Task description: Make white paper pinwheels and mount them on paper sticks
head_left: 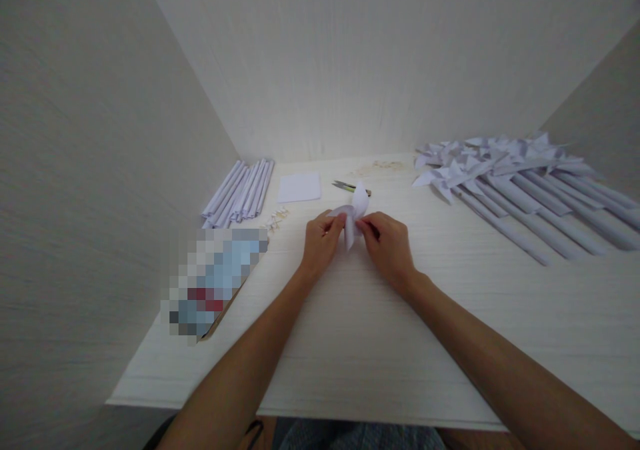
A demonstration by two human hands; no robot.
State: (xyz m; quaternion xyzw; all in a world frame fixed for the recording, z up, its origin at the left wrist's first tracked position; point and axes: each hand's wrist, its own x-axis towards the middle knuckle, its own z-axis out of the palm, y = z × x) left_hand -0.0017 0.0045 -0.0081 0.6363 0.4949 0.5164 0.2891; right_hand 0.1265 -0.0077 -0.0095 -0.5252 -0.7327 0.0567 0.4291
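Enclosed by pale walls [325, 70] on three sides, a white tabletop [380, 343] is left bare around the hands, presumably so that they can be moved freely. Above its middle, a curled paper piece [359, 199] is pinched on both sides between thumb and fingers, by the left hand [320, 238] and the right hand [391, 242], apparently so that its bent vanes are not sprung open. Just beyond it, scissors [344, 185] are laid with the blades pointed left, perhaps for easy reach. Rolled paper tubes [239, 193] and a flat paper square [299, 188] are set to the left, seemingly as supplies. At the right, pointed paper shapes [480, 167] are heaped with their tubes slanted one way, probably to spare the folds. A pixelated object [225, 273] at near left cannot be identified.
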